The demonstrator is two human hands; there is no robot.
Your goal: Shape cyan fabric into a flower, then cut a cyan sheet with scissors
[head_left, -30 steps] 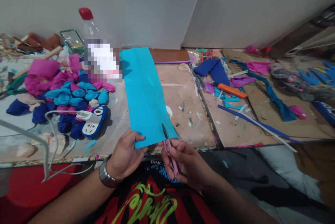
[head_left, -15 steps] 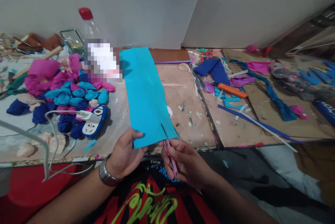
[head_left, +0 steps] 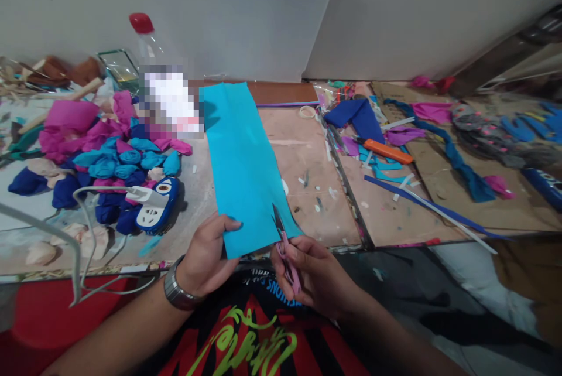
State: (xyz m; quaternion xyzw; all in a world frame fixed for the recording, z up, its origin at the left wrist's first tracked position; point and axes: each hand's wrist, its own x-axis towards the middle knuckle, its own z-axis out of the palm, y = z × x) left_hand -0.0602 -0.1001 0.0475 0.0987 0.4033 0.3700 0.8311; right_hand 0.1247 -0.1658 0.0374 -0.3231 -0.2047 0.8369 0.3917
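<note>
A long turquoise sheet (head_left: 241, 159) lies across the table, its near end hanging at the front edge. My left hand (head_left: 208, 256) pinches the sheet's near left corner, thumb on top and fingers beneath; a metal watch is on that wrist. Pink-handled scissors (head_left: 285, 247) are in my right hand (head_left: 309, 270), their blades slightly parted over the sheet near its lower right edge. The fingers of my right hand wrap the handles close to the sheet's right corner.
Pink, turquoise and dark blue cloth bundles (head_left: 105, 153) crowd the left, beside a blue-white power strip (head_left: 156, 206) with a cable. Behind stands a red-capped bottle (head_left: 141, 23). Right are an orange cutter (head_left: 387, 151), blue strips, a tape roll (head_left: 307, 111) and cardboard (head_left: 443, 183).
The scissor blades have parted a little more. The sheet's near end has shifted slightly toward me and down, with my left hand still on it.
</note>
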